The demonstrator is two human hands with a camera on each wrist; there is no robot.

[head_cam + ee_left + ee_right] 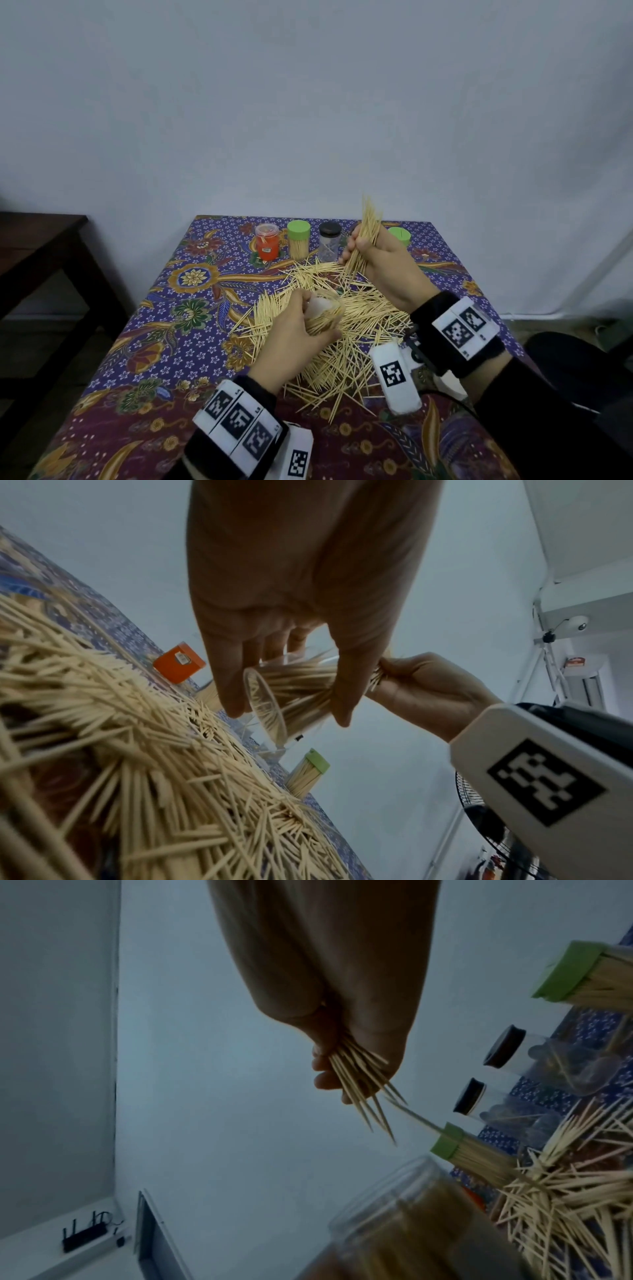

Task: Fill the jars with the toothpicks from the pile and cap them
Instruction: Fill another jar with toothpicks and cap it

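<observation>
A clear open jar (325,310), partly filled with toothpicks, is tilted over the pile of loose toothpicks (346,346) in the middle of the table. My left hand (301,325) grips it; in the left wrist view the fingers and thumb curl round the jar (270,696). Further back and higher, my right hand (361,248) clutches a bundle of toothpicks (368,222) with their tips fanning upward. In the right wrist view that bundle (363,1088) sticks out of the fist above the clear jar's mouth (394,1199).
Capped jars stand along the table's far edge: an orange one (266,241), a green-capped one full of toothpicks (298,241), a black-capped one (330,240), and a green cap (400,234) behind my right hand. A dark wooden table (41,246) is at left.
</observation>
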